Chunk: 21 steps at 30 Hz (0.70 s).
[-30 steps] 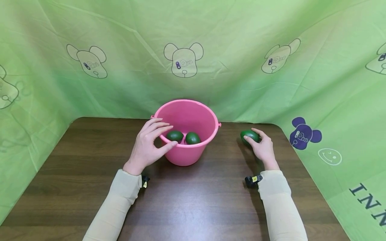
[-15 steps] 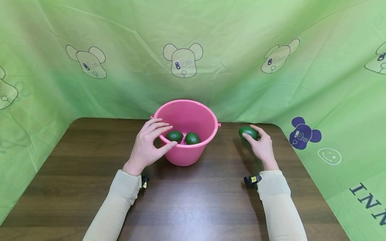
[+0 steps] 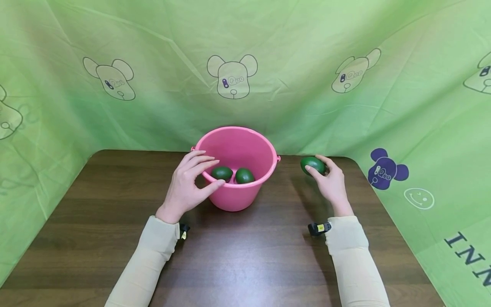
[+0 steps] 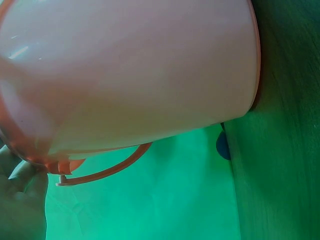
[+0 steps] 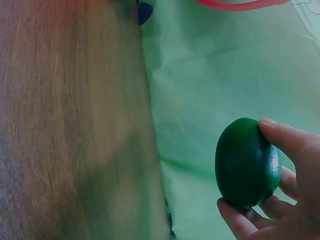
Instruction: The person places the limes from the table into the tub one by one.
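A dark green avocado [image 3: 312,166] is pinched between the thumb and fingertips of my right hand [image 3: 333,181]. In the right wrist view the held avocado [image 5: 246,162] shows smooth and glossy, lifted above the table. Left of it stands a pink bucket [image 3: 234,198], upright, with two more avocados [image 3: 221,173] inside. My left hand [image 3: 186,181] rests at the bucket's left rim, its fingers spread and gently bent over the edge, the thumb near the front rim. The left wrist view is mostly filled by the bucket's side [image 4: 140,70], with part of the hand at lower left.
A brown wood-grain table [image 3: 245,256] lies under everything. Green printed cloth [image 3: 291,119] hangs behind and along both sides. The bucket's handle [image 4: 110,171] hangs down at its far side. Black straps with small devices [image 3: 319,229] sit at the wrists.
My right hand has raised the avocado and moved it slightly left and away, toward the back of the table. The left hand and the bucket have stayed in place.
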Tool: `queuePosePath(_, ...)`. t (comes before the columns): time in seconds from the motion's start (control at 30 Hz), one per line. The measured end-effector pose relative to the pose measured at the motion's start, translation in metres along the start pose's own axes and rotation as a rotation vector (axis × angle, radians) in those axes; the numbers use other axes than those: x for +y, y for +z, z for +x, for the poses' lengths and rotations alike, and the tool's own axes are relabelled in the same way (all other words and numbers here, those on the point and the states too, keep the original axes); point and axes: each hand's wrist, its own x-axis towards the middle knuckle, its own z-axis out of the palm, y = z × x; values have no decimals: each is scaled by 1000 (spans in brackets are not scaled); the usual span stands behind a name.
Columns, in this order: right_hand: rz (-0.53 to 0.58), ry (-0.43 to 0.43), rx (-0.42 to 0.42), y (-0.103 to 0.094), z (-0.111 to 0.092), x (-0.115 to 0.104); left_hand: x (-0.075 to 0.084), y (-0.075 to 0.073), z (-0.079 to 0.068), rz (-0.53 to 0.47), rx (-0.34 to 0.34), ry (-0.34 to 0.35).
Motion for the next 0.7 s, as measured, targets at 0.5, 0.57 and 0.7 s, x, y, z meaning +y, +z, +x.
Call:
queuePosePath(0.5,21,-8,10,3,0,-9,-1,0,1,-3,13,15)
queuePosePath(0.57,23,-16,16,3,0,-11,-1,0,1,-4,12,13)
queuePosePath(0.7,32,-28,23,4,0,-13,-1,0,1,-6,10,12)
